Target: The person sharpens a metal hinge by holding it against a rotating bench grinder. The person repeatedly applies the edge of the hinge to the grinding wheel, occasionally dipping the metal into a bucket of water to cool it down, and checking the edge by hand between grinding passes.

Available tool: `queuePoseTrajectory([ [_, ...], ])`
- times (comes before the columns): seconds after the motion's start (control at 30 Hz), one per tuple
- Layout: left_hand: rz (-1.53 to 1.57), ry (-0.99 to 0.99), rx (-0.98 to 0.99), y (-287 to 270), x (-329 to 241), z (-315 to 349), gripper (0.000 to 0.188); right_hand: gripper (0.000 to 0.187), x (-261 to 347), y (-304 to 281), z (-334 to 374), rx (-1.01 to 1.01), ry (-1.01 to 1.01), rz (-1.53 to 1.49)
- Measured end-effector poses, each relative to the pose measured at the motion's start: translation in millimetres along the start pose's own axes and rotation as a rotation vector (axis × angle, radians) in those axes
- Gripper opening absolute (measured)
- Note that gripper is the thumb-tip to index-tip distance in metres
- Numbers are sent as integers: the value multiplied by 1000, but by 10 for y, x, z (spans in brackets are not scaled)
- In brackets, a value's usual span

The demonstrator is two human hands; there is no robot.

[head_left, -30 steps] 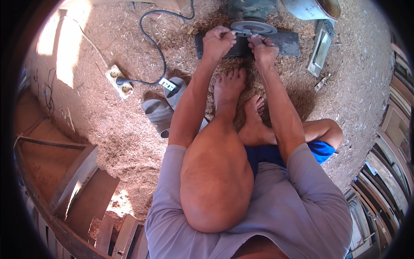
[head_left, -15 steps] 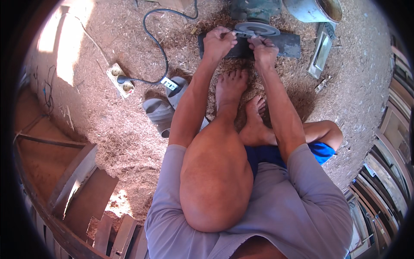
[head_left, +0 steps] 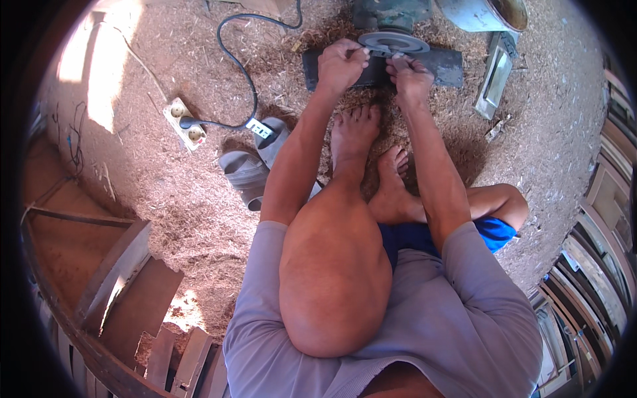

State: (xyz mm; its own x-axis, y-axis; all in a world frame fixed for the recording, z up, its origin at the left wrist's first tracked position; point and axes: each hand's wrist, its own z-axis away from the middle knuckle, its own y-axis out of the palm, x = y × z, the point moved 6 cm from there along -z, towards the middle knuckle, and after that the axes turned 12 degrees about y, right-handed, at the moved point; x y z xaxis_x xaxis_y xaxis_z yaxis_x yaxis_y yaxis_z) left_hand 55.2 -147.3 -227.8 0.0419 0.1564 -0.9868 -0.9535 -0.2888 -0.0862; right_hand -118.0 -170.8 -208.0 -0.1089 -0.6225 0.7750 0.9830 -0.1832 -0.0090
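Grey round grinding wheel (head_left: 395, 41) sits against a green metal motor housing (head_left: 391, 14), above a dark flat board (head_left: 446, 68) on shavings-strewn ground (head_left: 199, 219). Left hand (head_left: 342, 65) and right hand (head_left: 410, 77) are pinched closed, thumbs to fingers, on opposite ends of a small narrow greyish strip (head_left: 379, 53). Strip lies between them at the wheel's near edge; cannot tell whether it touches. Pale two-socket power block (head_left: 178, 113) lies well apart, leftward.

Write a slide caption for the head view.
Left hand and right hand hold a thin grey piece near a round grey disc.
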Motion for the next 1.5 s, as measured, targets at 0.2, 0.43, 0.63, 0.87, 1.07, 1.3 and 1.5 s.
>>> queuePoseTrajectory([
  [0.2, 31, -10, -23, -6, -73, 30, 14, 6, -11, 5, -17, 9, -8, 0],
  [0.43, 139, -37, -56, -99, -44, 48, 14, 7, -18, 108, 9, -11, -78, 47],
  [0.63, 152, -21, -47, -92, -52, 50, 13, 9, -18, 123, -8, 18, -145, 55],
  [0.87, 148, -4, -124, -115, 30, 36, 19, 8, 0, 133, 41, 6, -88, -12],
  [1.07, 7, 13, -79, -77, -31, 32, 21, 10, -6, 67, 35, -1, -33, 21],
  [1.3, 93, 6, -70, -74, -47, 46, 14, 9, -17, 101, 1, 24, -67, 2],
  [1.5, 190, 15, -81, -104, -132, 106, 12, 8, 21, 132, 77, 78, -131, 19],
])
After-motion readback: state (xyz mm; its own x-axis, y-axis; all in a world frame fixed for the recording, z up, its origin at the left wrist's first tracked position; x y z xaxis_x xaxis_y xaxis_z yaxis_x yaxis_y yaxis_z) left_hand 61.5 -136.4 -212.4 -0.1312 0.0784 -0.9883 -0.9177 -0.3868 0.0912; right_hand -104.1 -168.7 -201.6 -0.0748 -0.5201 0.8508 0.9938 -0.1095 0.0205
